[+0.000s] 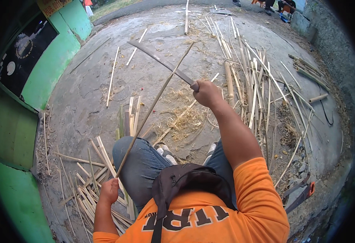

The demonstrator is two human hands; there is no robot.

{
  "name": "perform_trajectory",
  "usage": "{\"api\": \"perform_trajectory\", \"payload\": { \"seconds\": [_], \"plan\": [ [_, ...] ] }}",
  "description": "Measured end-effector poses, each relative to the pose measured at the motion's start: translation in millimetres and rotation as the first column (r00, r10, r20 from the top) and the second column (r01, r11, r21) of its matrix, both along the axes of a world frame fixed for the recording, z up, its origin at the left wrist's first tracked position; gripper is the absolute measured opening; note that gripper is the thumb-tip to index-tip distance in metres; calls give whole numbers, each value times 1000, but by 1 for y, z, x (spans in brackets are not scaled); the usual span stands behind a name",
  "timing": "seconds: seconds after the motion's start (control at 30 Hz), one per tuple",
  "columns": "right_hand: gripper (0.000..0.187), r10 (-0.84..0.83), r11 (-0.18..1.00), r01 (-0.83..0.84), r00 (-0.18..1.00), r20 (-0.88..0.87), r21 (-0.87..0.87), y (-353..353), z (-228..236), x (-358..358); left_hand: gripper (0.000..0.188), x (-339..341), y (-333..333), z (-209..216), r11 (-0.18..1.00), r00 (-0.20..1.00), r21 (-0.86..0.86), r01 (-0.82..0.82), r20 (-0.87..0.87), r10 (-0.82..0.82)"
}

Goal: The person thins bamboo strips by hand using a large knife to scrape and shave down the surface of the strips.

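Note:
My right hand [208,94] is closed round the handle of a machete, whose long dark blade [157,57] points up and to the left. A long thin bamboo strip [155,104] is gripped at its lower end by my left hand [109,190], beside my left knee. The strip slants up to the right and crosses the blade near the middle of the picture; whether the two touch I cannot tell. Curly bamboo shavings [185,123] lie on the ground in front of my shoes.
Split bamboo strips [90,198] are heaped at my left, and a larger spread of strips and poles [252,87] lies to the right. A saw [303,196] with an orange part rests at the lower right. Green wall [50,69] stands left; people sit far right.

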State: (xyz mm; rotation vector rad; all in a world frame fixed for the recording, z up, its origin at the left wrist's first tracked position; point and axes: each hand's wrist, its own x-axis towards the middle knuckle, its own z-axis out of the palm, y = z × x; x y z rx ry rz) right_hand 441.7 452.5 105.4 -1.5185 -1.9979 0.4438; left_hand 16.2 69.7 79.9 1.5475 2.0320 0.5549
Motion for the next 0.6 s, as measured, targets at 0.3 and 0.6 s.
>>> {"api": "perform_trajectory", "payload": {
  "seconds": [0.3, 0.6],
  "plan": [
    [7, 510, 823, -568, 744, 431, 6, -50, 15, -55, 67, 0, 2, -3, 1000, 1000, 7, 11, 6, -11],
    [18, -62, 998, 63, 997, -55, 5, 26, -33, 39, 66, 2, 7, -9, 1000, 999, -9, -3, -43, 2]
  ]
}}
